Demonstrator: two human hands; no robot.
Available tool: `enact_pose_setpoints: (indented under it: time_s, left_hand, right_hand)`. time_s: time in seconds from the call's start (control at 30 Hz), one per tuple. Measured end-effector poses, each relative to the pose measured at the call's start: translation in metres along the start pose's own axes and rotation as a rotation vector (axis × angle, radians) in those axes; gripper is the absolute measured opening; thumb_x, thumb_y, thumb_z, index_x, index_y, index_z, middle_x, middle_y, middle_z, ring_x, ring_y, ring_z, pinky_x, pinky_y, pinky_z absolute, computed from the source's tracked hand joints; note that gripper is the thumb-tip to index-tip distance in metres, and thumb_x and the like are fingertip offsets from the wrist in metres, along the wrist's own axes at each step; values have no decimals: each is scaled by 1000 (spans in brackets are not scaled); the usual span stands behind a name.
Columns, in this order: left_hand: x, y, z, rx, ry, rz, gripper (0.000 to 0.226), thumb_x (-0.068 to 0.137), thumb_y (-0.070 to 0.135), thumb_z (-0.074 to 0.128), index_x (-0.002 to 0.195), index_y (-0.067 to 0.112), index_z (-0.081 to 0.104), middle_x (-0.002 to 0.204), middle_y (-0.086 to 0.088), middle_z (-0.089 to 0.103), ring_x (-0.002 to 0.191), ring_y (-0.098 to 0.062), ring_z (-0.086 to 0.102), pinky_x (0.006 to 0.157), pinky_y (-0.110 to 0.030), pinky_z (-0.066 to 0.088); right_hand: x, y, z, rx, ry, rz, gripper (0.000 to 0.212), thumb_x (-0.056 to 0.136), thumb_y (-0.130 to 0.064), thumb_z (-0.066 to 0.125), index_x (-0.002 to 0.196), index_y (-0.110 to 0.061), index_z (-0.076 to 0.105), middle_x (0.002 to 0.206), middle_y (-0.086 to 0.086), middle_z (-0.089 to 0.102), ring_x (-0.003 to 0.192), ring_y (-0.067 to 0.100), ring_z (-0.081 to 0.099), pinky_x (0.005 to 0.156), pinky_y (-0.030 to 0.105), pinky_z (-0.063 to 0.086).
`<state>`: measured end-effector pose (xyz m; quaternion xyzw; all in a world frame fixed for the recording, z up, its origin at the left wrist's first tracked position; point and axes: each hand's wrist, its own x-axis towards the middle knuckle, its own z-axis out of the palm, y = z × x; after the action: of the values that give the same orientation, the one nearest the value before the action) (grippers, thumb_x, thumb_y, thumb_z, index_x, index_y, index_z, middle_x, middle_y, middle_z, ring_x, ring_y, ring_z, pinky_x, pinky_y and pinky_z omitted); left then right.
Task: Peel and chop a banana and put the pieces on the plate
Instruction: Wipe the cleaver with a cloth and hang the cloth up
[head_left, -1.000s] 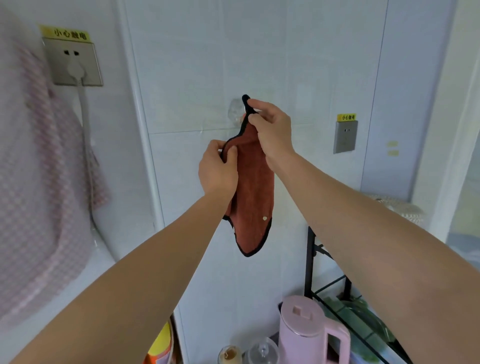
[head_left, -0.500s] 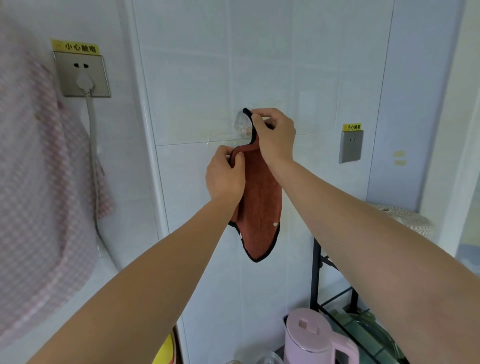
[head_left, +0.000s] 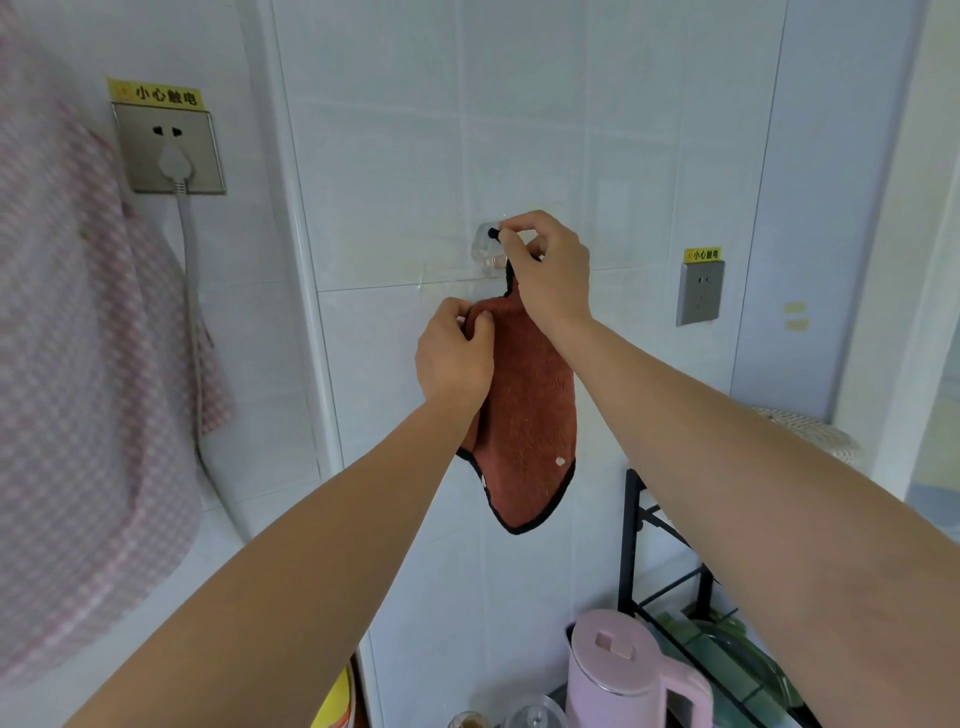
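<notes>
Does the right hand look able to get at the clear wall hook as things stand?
Probably yes. The right hand pinches the black loop of the brown towel right against the clear hook, with nothing between them. The left hand grips the towel lower down, out of the way.

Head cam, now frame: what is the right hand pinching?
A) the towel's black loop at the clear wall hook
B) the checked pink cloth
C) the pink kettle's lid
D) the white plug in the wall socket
A: the right hand pinches the black loop of the brown towel against the clear hook, while the left hand grips the towel's top edge.
</notes>
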<state>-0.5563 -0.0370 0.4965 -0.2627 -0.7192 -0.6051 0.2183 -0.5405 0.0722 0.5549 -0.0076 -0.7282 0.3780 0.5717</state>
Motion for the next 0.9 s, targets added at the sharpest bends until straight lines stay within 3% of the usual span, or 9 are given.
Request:
enact_pose_setpoints:
  time_s: [0.1,0.27,0.37,0.47,0.6,0.77,0.9]
  left_hand:
    - [-1,-1,-1,21,-20,-8,12,93,28,51,94,19,59,84,3,62,76,-15,58,66,-28,44]
    - [5,5,-5,36,-22,-2,14,93,29,51,95,18,59,85,2,63,75,-14,58,64,-27,42]
    - [5,5,-4,49,-16,-13,14,93,29,51,96,18,59,85,3,63,75,-15,58,63,-27,42]
    - [3,2,-4,55,-22,-27,14,93,30,50,94,18,59,86,1,64,75,-16,59,65,-28,43]
    - [4,5,-5,58,-28,-12,13,94,29,50,94,19,58,82,2,62,70,-14,56,60,-26,41]
    - [5,8,-5,68,-12,-10,14,95,29,49,97,18,58,86,3,62,73,-13,57,60,-25,39]
    - [4,6,-5,69,-18,-21,14,94,29,49,96,19,58,86,1,63,73,-14,57,61,-26,39]
  right_hand:
    - [-2,3,-1,16,0,0,15,91,-27,57,96,-24,71,72,0,67,57,4,51,58,15,41]
    - [2,0,-6,49,-20,-3,16,91,-20,58,98,-18,73,72,-14,63,63,3,54,64,9,42]
    - [2,-1,-4,10,-65,-22,13,89,-24,60,95,-22,72,72,-8,66,65,7,57,65,10,43]
    - [4,0,0,58,-28,1,18,92,-21,55,95,-20,73,86,-10,70,66,2,56,66,14,43]
    - [0,6,-3,160,52,76,20,93,-16,53,104,-20,69,74,-18,57,66,5,51,68,14,43]
    - [1,-1,-5,105,-27,-13,18,92,-14,55,101,-19,70,83,-7,67,66,5,53,68,12,43]
    - [4,1,0,70,3,2,20,92,-15,54,96,-17,74,86,-6,72,67,5,57,63,13,43]
